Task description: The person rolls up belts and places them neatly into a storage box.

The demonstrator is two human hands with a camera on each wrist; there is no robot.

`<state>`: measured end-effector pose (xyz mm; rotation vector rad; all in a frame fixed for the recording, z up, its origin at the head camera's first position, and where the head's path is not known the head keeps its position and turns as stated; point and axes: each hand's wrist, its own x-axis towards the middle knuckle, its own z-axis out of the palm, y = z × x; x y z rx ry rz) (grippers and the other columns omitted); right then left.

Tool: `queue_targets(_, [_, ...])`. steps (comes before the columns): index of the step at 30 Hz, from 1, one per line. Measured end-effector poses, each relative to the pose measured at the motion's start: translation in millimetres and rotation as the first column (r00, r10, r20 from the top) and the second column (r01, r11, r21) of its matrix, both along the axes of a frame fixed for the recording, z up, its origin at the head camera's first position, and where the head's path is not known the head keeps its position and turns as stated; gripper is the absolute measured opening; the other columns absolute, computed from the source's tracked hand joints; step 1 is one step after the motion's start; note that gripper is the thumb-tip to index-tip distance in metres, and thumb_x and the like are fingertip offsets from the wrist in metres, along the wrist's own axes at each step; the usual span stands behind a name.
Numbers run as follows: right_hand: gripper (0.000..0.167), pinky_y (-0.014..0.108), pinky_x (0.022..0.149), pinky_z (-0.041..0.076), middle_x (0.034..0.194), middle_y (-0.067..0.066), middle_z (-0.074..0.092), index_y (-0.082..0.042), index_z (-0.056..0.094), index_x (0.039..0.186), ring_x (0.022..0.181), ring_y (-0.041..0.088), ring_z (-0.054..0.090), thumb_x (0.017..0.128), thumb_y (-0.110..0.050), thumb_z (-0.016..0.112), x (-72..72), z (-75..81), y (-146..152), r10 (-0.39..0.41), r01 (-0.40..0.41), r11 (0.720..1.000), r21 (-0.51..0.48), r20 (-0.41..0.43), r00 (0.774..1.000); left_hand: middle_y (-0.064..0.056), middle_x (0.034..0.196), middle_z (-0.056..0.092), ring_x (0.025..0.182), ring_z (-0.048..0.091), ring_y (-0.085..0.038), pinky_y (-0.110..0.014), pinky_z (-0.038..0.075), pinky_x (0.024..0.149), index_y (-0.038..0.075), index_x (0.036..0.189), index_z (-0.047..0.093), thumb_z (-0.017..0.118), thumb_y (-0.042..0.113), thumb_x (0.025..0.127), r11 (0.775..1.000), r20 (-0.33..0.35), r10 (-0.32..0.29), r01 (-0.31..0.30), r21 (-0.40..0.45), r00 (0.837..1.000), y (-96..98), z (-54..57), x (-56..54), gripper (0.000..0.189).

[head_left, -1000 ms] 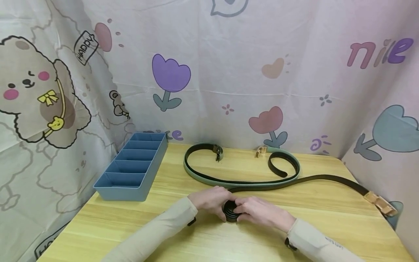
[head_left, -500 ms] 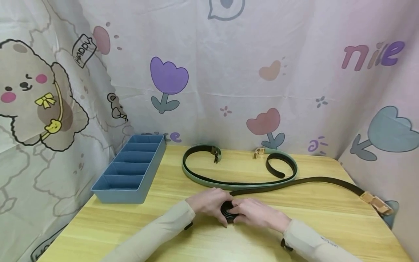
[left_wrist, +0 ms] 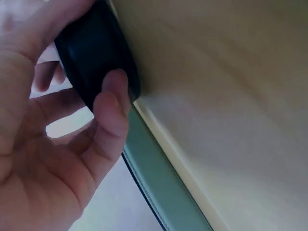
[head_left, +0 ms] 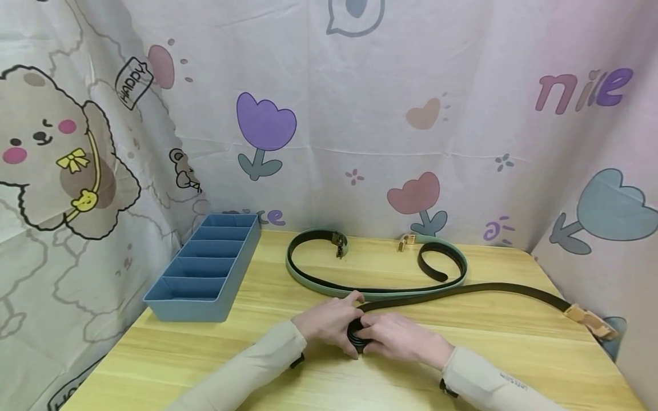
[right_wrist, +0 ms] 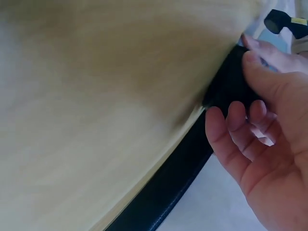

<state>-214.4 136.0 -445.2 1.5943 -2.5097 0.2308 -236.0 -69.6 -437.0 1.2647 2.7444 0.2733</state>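
Note:
A dark belt (head_left: 483,287) stands on edge on the table, its near end wound into a tight coil (head_left: 357,338) between my two hands. From the coil its strap runs right to a gold buckle (head_left: 591,321). My left hand (head_left: 329,322) grips the coil's left side, with one finger stretched out toward the green belt behind. In the left wrist view its thumb and fingers curve about the dark roll (left_wrist: 98,50). My right hand (head_left: 406,339) pinches the coil's right side, fingertips at its centre. The right wrist view shows thumb and fingers on the roll (right_wrist: 228,84).
Just behind the coil lies a light green belt strap (head_left: 319,285) with black lining, curled at both ends. A dark buckle (head_left: 338,242) and a gold buckle (head_left: 408,241) sit near the back edge. To the left stands a blue divided tray (head_left: 222,302). Printed cloth (head_left: 349,103) hangs behind.
A finger of my left hand has lifted from the coil and now reaches out behind it. Both hands stay on the coil, which sits slightly further left in view. The view has shifted slightly.

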Motion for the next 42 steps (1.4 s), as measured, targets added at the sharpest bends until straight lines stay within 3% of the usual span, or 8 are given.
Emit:
queue_targets(6, [0.014,0.012,0.070,0.042,0.089,-0.011,0.052,-0.023,0.072,0.104,0.077,-0.003,0.044,0.091,-0.027,0.068,-6.2,1.4,3,0.026,-0.025,1.000,-0.015,0.082,0.996,0.006,0.119,0.057,0.098,0.056,-0.003,-0.020,0.047,0.087,0.018,0.136,0.047,0.082,0.053,0.072,0.991,0.168,-0.039,0.017,0.132,0.985,-7.9,-2.9,-6.3,0.081])
queue_targets(10, [0.027,0.011,0.068,0.040,0.088,-0.011,0.048,-0.022,0.072,0.117,0.077,-0.002,0.041,0.090,-0.025,0.069,-10.0,1.4,5,0.025,-0.024,1.000,-0.008,0.098,0.995,0.005,0.104,0.063,0.075,0.067,-0.006,-0.021,0.051,0.074,0.014,0.138,0.049,0.077,0.042,0.083,0.972,0.447,0.042,-0.140,0.188,0.894,-13.2,2.9,-12.6,0.068])
queue_targets(13, [0.031,0.013,0.071,0.041,0.090,-0.011,0.048,-0.021,0.071,0.120,0.081,0.000,0.043,0.089,-0.025,0.070,-12.4,1.0,5,0.033,-0.032,0.999,-0.004,0.070,0.997,0.002,0.093,0.067,0.055,0.066,-0.013,-0.024,0.052,0.060,0.013,0.131,0.059,0.068,0.028,0.090,0.957,0.519,0.132,-0.246,0.156,0.845,-13.4,3.2,-16.0,0.045])
queue_targets(19, [0.027,0.022,0.085,0.049,0.104,-0.008,0.060,-0.021,0.069,0.118,0.095,0.004,0.056,0.092,-0.027,0.066,-16.4,-3.6,3,0.056,-0.056,0.998,-0.023,0.005,0.998,0.009,0.066,0.055,0.058,0.047,-0.005,-0.019,0.038,0.053,0.016,0.089,0.070,0.067,0.021,0.084,0.982,0.190,0.161,-0.176,0.062,0.968,-4.9,0.8,-20.0,0.007])
queue_targets(22, [0.029,0.026,0.090,0.051,0.112,-0.008,0.061,-0.021,0.066,0.122,0.102,0.006,0.059,0.093,-0.026,0.065,-18.1,-6.3,6,0.011,-0.010,0.998,-0.056,0.021,1.000,0.009,0.064,0.053,0.058,0.045,-0.006,-0.020,0.035,0.052,0.016,0.078,0.067,0.069,0.020,0.082,0.988,0.086,0.144,-0.148,0.033,0.986,-3.9,0.0,-21.0,0.006])
queue_targets(27, [0.040,0.027,0.077,0.054,0.112,-0.008,0.060,-0.020,0.060,0.129,0.093,0.007,0.060,0.090,-0.018,0.071,-22.7,-5.5,18,-0.196,0.196,0.974,-0.112,0.009,0.981,0.003,0.094,0.070,0.073,0.053,-0.007,-0.021,0.043,0.065,0.013,0.112,0.072,0.068,0.023,0.084,0.977,0.086,0.209,-0.211,0.018,0.974,-10.7,-3.5,-20.6,0.030])
queue_targets(32, [0.031,0.024,0.054,0.043,0.105,-0.004,0.056,-0.017,0.067,0.111,0.079,0.012,0.058,0.082,-0.017,0.078,-29.3,-4.7,29,-0.416,0.406,0.906,-0.120,-0.081,0.906,-0.009,0.101,0.073,0.047,0.061,-0.009,-0.025,0.051,0.047,0.011,0.129,0.063,0.066,0.019,0.086,0.953,0.190,0.279,-0.295,0.065,0.941,-15.4,-2.2,-14.1,0.044])
queue_targets(42, [0.015,0.026,0.051,0.043,0.081,-0.005,0.049,-0.017,0.069,0.080,0.065,0.012,0.053,0.075,-0.018,0.083,-29.4,1.6,66,-0.519,0.514,0.854,-0.075,-0.085,0.850,-0.018,0.095,0.072,0.031,0.053,-0.010,-0.027,0.045,0.034,0.011,0.129,0.062,0.065,0.018,0.089,0.914,0.303,0.342,-0.390,0.114,0.890,-14.3,-2.9,-6.9,0.040])
